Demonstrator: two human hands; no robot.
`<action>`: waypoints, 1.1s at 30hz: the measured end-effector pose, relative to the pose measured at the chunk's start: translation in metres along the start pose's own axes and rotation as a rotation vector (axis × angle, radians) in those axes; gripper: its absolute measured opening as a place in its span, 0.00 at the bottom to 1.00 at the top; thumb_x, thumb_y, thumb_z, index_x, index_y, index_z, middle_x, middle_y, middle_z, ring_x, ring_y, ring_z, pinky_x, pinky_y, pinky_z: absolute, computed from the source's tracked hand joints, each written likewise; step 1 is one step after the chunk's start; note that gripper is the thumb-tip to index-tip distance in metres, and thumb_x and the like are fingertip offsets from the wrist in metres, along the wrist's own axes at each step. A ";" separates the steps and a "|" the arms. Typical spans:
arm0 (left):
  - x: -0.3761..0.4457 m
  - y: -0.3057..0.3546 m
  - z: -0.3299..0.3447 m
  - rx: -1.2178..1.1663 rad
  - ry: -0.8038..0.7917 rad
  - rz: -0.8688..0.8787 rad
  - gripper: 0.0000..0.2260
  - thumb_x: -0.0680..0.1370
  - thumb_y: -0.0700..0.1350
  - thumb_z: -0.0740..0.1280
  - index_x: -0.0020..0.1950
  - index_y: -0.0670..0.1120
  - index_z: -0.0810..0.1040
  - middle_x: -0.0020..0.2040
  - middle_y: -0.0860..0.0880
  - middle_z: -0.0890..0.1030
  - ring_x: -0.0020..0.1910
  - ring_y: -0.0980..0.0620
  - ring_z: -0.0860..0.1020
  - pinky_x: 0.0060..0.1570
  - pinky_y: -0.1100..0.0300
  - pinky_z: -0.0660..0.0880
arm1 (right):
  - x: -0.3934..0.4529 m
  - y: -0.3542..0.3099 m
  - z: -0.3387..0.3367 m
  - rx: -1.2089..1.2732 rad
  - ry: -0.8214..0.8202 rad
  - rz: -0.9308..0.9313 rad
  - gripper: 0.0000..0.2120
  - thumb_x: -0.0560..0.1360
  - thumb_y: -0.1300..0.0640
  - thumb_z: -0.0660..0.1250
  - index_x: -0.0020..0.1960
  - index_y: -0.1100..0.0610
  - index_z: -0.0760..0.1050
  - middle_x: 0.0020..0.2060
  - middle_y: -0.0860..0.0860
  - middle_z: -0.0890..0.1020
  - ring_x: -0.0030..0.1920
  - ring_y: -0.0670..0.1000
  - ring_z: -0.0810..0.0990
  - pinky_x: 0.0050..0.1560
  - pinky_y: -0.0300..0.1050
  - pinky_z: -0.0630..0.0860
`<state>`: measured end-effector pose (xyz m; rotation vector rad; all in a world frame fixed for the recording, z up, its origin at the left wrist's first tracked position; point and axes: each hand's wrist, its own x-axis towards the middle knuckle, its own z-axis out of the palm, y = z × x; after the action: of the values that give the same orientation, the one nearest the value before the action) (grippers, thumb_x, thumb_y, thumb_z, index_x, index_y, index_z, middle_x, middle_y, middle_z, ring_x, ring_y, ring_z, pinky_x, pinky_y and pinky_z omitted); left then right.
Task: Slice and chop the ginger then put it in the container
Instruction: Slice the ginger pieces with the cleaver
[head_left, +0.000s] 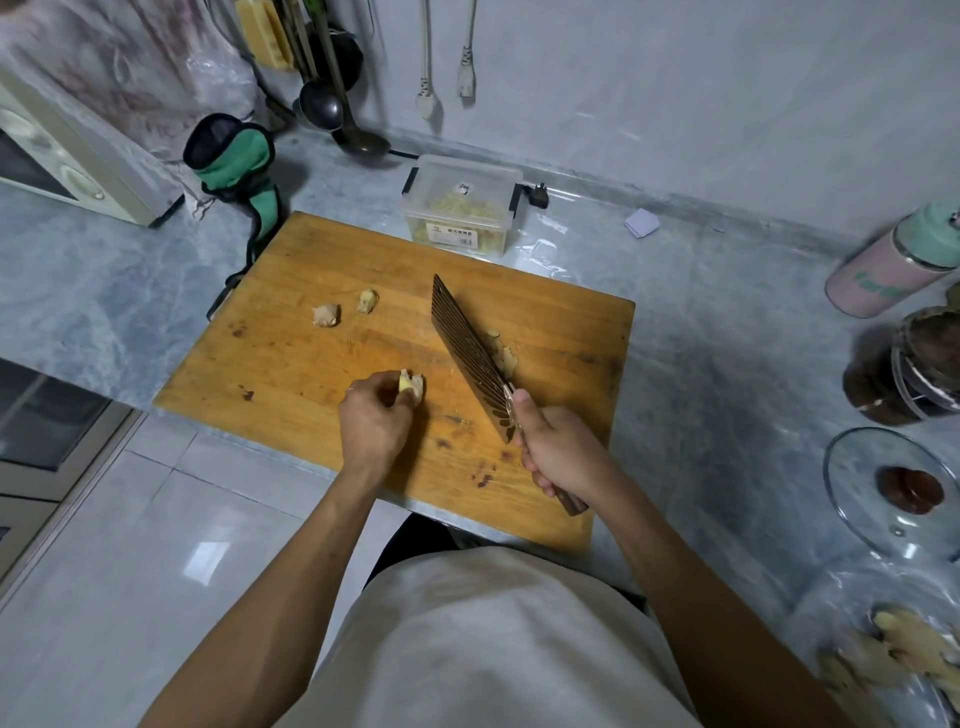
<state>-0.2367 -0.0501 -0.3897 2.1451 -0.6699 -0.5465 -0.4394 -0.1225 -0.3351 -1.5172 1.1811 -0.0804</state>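
Now left hand (375, 422) pinches ginger piece (411, 383) mid cutting board (332, 358) | right hand (558, 451) grips cleaver (470, 353), blade beside it | bare wood around | container (462, 205) past far edge.

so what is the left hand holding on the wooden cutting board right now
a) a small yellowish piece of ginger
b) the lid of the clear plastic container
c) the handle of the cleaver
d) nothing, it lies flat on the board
a: the left hand pinches a small yellowish piece of ginger on the wooden cutting board, while the right hand grips the cleaver.
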 end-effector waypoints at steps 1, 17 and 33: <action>0.001 -0.001 -0.001 0.003 0.008 -0.015 0.11 0.77 0.39 0.69 0.59 0.44 0.82 0.52 0.47 0.84 0.48 0.53 0.80 0.51 0.64 0.73 | 0.000 -0.001 0.001 0.001 -0.007 -0.005 0.29 0.83 0.36 0.50 0.39 0.57 0.73 0.26 0.50 0.73 0.22 0.48 0.70 0.24 0.41 0.69; -0.001 0.007 0.001 -0.043 0.098 -0.153 0.11 0.77 0.48 0.72 0.53 0.42 0.85 0.42 0.51 0.82 0.36 0.60 0.77 0.36 0.75 0.68 | -0.001 -0.008 0.010 0.026 -0.036 -0.004 0.28 0.83 0.36 0.50 0.40 0.57 0.72 0.28 0.52 0.73 0.21 0.47 0.70 0.23 0.40 0.68; 0.002 0.012 0.027 -0.304 0.167 -0.307 0.08 0.76 0.41 0.72 0.54 0.41 0.84 0.46 0.46 0.85 0.43 0.52 0.83 0.51 0.60 0.79 | -0.011 -0.024 0.023 -0.151 -0.059 -0.127 0.34 0.85 0.40 0.48 0.41 0.67 0.75 0.22 0.50 0.73 0.20 0.47 0.71 0.24 0.41 0.70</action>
<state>-0.2543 -0.0728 -0.3960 1.9854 -0.1518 -0.5823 -0.4161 -0.1020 -0.3188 -1.7153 1.0629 -0.0324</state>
